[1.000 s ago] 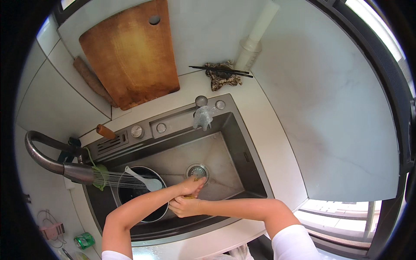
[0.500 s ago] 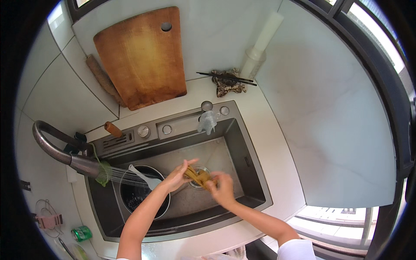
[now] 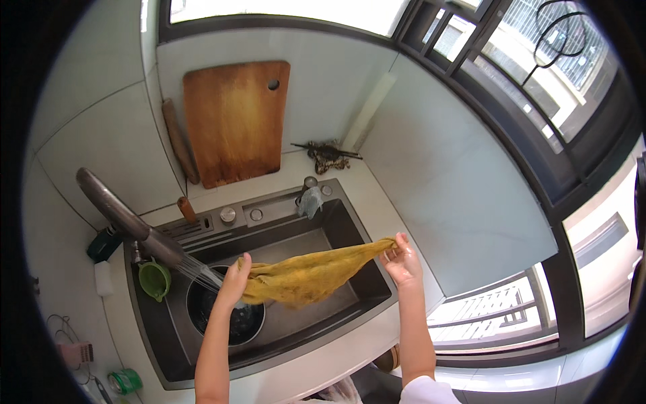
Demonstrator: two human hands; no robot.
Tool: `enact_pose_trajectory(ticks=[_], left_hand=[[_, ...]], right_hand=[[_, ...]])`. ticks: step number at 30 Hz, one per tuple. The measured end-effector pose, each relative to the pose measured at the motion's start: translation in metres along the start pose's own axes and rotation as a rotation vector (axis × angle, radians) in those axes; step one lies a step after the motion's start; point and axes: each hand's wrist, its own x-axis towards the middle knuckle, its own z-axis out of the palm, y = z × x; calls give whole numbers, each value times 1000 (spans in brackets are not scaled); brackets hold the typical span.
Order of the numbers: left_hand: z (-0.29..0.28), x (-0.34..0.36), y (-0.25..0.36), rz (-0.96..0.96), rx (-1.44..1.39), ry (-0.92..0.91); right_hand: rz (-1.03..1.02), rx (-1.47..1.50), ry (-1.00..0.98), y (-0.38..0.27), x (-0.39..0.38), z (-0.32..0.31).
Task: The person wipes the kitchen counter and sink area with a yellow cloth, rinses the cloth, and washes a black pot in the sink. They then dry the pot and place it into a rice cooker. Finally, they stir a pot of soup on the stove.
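A damp mustard-yellow cloth [image 3: 306, 275] is stretched out between my two hands above the sink [image 3: 323, 323]. My left hand [image 3: 235, 279] grips its left end, thumb on top. My right hand [image 3: 402, 260] pinches the right corner, raised a little higher. Beneath my left hand, a dark round pot [image 3: 249, 330] stands in the sink's left part with some water in it. A spray of water falls into it from the pull-out faucet [image 3: 165, 248]; my left hand and the cloth cover part of the pot.
A green strainer [image 3: 155, 280] hangs at the sink's left side. Behind the sink, a wooden cutting board [image 3: 237, 124] and a rolling pin [image 3: 179, 145] lean on the wall. A grey rag [image 3: 310, 202] drapes over a fixture at the back rim. A green can [image 3: 125, 381] lies at lower left.
The cloth was bunched between my hands low over the drain; now it is lifted and spread wide. My right hand has moved up and right, my left hand slightly left. The view has tilted upward.
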Motion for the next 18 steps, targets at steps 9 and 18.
enact_pose_trajectory(ticks=[9,18], left_hand=[[61,-127,42,808,422,-515],[33,-151,-60,501,354,-8]], right_hand=[[-3,-384,-480,149,-129,-18],[-810,-786,-230,13,-107,-58]])
